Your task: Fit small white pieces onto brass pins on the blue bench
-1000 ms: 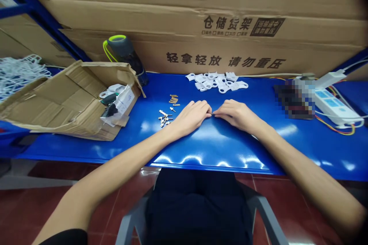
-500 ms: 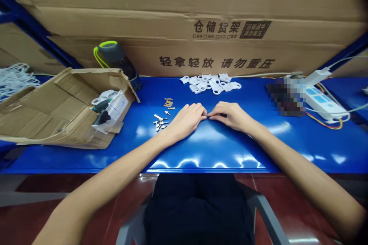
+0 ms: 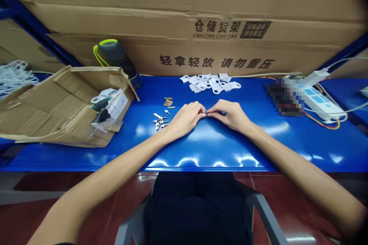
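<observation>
My left hand and my right hand meet fingertip to fingertip above the blue tabletop. Both are closed in a pinch, and whatever lies between the fingertips is too small and covered to name. Left of my left hand lies a loose group of small metal pins with pale round heads. Just behind them are several thin brass-coloured strips. Further back, in front of the cardboard, sits a heap of white plastic parts with ring-shaped ends.
At the left stands an open cardboard box holding a plastic bag and a dark-handled tool. Behind it leans a dark bottle with a yellow-green loop. A white power strip with cables lies right. Large cardboard walls the back.
My hands stay pinched together in nearly the same spot. The fingertips have drawn slightly closer, and the small dark thing between them shows less. The view has shifted a little.
</observation>
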`<state>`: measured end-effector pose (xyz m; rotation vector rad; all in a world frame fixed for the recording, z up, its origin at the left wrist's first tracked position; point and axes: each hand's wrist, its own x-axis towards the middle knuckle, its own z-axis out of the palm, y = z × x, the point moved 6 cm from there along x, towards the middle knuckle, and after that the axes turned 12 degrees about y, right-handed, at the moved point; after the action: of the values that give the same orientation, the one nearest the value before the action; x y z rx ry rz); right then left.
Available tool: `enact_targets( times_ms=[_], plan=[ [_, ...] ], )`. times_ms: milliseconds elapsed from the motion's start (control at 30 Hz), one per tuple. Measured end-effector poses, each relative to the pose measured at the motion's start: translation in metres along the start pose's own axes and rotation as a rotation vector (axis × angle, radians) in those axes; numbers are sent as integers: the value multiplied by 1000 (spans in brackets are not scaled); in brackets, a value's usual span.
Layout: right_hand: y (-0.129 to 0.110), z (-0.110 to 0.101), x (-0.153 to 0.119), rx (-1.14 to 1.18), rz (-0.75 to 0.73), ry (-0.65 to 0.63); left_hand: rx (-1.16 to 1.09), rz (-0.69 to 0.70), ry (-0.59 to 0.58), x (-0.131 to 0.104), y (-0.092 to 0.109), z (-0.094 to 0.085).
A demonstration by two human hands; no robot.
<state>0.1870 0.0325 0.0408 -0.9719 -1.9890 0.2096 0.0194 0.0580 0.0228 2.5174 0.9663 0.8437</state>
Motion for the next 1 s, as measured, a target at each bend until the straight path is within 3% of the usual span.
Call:
enact_targets(
  times_ms=[233,633,833,1000],
  plan=[
    [-3,8,-1,-176,-140,-125,147,75,27,-2,0,0],
    [7,2,0,83,149,-95,67,84,16,-2,-2,2],
    [2,4,0,18,48,-115,146,113,7,-3,1,2],
    [3,6,-2,-28,33,-116,72,74,14,-3,-2,2]
  ],
)
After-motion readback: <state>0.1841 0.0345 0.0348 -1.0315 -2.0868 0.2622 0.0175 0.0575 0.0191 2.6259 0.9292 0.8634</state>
